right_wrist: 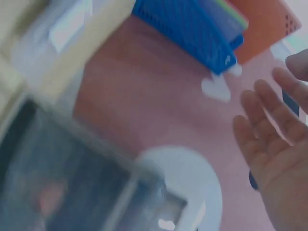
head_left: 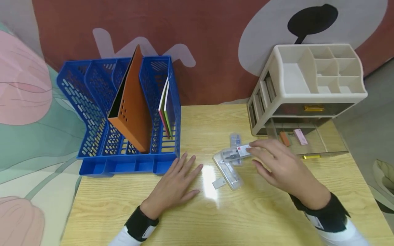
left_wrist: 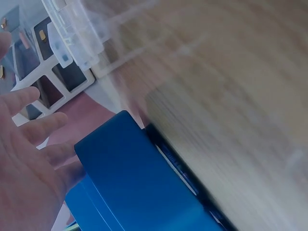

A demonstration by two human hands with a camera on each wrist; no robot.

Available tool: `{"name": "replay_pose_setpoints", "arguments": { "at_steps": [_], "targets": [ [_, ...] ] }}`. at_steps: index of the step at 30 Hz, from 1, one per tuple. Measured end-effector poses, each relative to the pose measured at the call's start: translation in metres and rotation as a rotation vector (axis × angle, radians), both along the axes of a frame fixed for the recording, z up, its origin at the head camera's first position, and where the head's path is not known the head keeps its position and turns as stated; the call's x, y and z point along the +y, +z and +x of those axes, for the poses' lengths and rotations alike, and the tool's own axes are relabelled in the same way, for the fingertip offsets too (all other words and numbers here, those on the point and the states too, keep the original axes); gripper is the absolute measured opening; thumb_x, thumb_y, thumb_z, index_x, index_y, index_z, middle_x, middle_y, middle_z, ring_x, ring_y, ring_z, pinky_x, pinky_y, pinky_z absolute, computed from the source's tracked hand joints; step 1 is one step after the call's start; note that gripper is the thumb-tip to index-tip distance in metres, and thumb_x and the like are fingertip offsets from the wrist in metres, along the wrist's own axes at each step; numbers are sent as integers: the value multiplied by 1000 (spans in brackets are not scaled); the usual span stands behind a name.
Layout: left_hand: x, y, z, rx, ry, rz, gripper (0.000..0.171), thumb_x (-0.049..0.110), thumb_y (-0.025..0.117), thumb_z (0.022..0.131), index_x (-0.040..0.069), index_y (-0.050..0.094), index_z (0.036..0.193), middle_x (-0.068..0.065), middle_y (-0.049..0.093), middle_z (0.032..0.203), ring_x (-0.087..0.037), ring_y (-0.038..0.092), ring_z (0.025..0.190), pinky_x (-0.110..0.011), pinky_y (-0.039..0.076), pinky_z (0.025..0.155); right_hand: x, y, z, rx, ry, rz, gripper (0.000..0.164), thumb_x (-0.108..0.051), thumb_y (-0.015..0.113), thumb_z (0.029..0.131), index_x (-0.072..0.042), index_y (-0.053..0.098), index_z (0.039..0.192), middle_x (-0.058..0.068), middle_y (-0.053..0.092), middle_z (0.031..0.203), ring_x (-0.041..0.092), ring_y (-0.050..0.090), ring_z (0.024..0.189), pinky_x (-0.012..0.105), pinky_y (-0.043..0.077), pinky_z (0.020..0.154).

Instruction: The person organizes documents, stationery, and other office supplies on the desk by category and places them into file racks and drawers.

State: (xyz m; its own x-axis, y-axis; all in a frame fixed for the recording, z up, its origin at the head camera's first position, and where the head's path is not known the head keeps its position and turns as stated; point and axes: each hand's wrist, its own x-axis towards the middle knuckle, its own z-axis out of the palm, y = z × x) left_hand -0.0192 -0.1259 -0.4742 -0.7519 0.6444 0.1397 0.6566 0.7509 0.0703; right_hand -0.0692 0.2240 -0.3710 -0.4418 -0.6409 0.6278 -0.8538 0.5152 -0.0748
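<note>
My left hand (head_left: 173, 184) rests on the table with its fingers spread, beside the front corner of the blue file rack (head_left: 129, 164). My right hand (head_left: 281, 169) is over the right end of a clear plastic case (head_left: 231, 154) with a white label (head_left: 244, 150) and something dark inside. In the right wrist view its fingers (right_wrist: 264, 115) are loosely extended with nothing between them. The labelled case lies across a second clear case (head_left: 229, 172) and a third one (head_left: 235, 139). A small whitish block (head_left: 219, 183) lies near them.
An orange folder (head_left: 133, 112) and thin booklets (head_left: 166, 109) stand in the rack. At right, a white desk organizer (head_left: 320, 97) has its clear lower drawer (head_left: 323, 148) pulled out, holding an orange block (head_left: 284, 138) and a pink block (head_left: 300, 136).
</note>
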Motion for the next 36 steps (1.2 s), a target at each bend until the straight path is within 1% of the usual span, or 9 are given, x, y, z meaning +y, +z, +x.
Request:
{"name": "replay_pose_setpoints", "arguments": {
  "at_steps": [5,11,13,15,19,24,28,34,36],
  "targets": [
    [-2,-1,2,-27,13,6,78,60,61,97,23,38,161,-14,32,168,-41,25,157,-59,29,124,-22,-23,6,-68,133,18,32,-23,48,107,-4,73,114,12,71,117,27,68,105,40,58,89],
    [-3,-2,3,-35,10,-12,78,62,58,97,25,36,162,-13,31,169,-41,24,157,-58,27,125,-36,-53,6,-157,201,88,31,-22,46,107,-7,71,119,9,69,120,24,67,110,40,59,93],
    [-4,-2,4,-37,8,-14,78,62,58,97,25,36,162,-13,31,169,-41,24,157,-58,27,125,-40,-62,5,-170,219,135,27,-20,50,105,-9,70,120,9,68,122,24,66,112,40,58,96],
    [-4,-2,4,-37,5,-15,79,63,58,97,25,36,162,-13,30,169,-41,24,157,-58,27,125,-46,-71,7,-176,229,202,24,-18,60,100,-10,68,122,8,67,124,24,65,114,38,57,99],
    [-6,-3,4,-32,3,-15,79,64,57,97,24,35,162,-13,30,169,-41,24,157,-58,27,125,-56,-88,11,-163,243,303,30,-16,72,93,-12,69,123,6,68,123,21,66,113,34,58,99],
    [-5,-4,3,-22,4,-15,80,64,56,97,25,33,163,-13,30,169,-41,25,157,-57,27,126,-65,-109,13,-130,262,368,20,-13,68,93,-17,71,113,0,69,112,15,66,102,27,58,92],
    [-4,-4,3,-22,6,-14,80,64,55,98,24,33,163,-13,30,169,-41,25,157,-58,27,125,-68,-116,12,-110,256,413,19,-11,70,90,-19,69,108,-3,68,106,13,64,96,27,57,87],
    [-4,-4,3,-13,9,-15,79,63,56,98,24,34,163,-14,31,169,-41,27,156,-58,28,125,-74,-115,12,-67,232,450,19,-13,74,87,-21,68,103,-7,66,100,10,62,89,25,54,79],
    [-3,-5,3,-13,12,-15,79,63,55,98,24,34,163,-14,31,169,-41,27,156,-58,28,125,-75,-115,12,-75,232,443,21,-13,77,86,-22,70,104,-7,67,100,10,62,89,25,54,78]
  ]
}}
